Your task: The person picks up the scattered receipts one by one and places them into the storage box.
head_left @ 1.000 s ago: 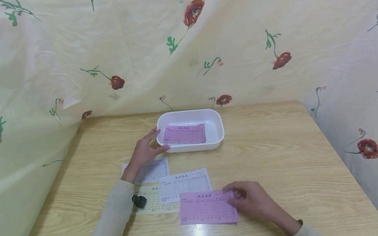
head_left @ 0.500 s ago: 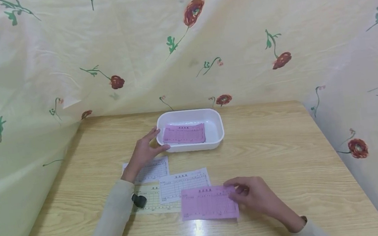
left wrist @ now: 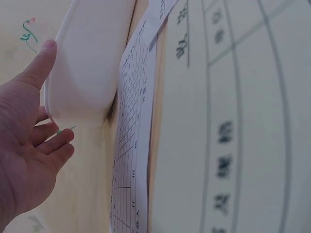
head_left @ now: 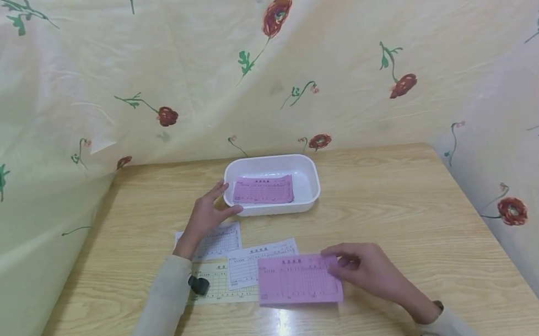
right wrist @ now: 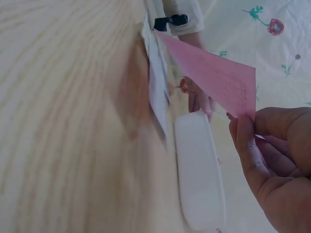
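A pink printed form slip (head_left: 298, 281) is pinched at its right edge between the thumb and fingers of my right hand (head_left: 368, 273). In the right wrist view the slip (right wrist: 214, 73) hangs raised above the wood. My left hand (head_left: 205, 217) holds the near left corner of a white plastic tub (head_left: 308, 206), thumb at the front wall and fingers at the left end. In the left wrist view its thumb lies on the rim of the tub (left wrist: 90, 73). Several pink slips (head_left: 263, 191) lie stacked inside the tub, toward its left.
On the wooden table (head_left: 378, 200), a white slip (head_left: 243, 268) overlaps a yellow slip (head_left: 213, 291), and another white slip (head_left: 220, 243) lies partly under the left forearm. A flowered cloth (head_left: 187, 61) hangs behind the table and along both sides.
My right hand has moved the pink slip slightly away from me and a little to the right, lifting it over the white slip. My left hand and the tub have stayed put.
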Demonstrator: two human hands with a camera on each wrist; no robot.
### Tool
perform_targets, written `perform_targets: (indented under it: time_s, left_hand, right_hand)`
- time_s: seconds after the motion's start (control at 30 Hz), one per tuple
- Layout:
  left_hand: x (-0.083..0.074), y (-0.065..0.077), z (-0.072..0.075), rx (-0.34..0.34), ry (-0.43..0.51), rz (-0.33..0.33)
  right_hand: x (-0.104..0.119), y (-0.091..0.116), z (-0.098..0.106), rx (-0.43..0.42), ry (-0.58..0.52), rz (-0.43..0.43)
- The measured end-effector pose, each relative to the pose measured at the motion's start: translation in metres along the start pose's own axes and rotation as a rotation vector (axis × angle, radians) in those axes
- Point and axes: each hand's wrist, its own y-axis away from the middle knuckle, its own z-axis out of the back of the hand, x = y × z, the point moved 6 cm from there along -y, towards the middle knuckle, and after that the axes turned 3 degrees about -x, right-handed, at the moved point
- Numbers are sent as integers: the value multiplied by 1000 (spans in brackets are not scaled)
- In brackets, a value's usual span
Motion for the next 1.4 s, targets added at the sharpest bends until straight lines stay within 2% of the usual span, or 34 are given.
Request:
perform_targets:
  time_s: [0.87,1.4]
  left_hand:
    - [-1,5,3,7,-7,-7]
    - [0,7,4,16,-18,1]
  right_hand:
    - [28,-20,37,-126,61,51]
    - [32,-49,58,-206,-51,75]
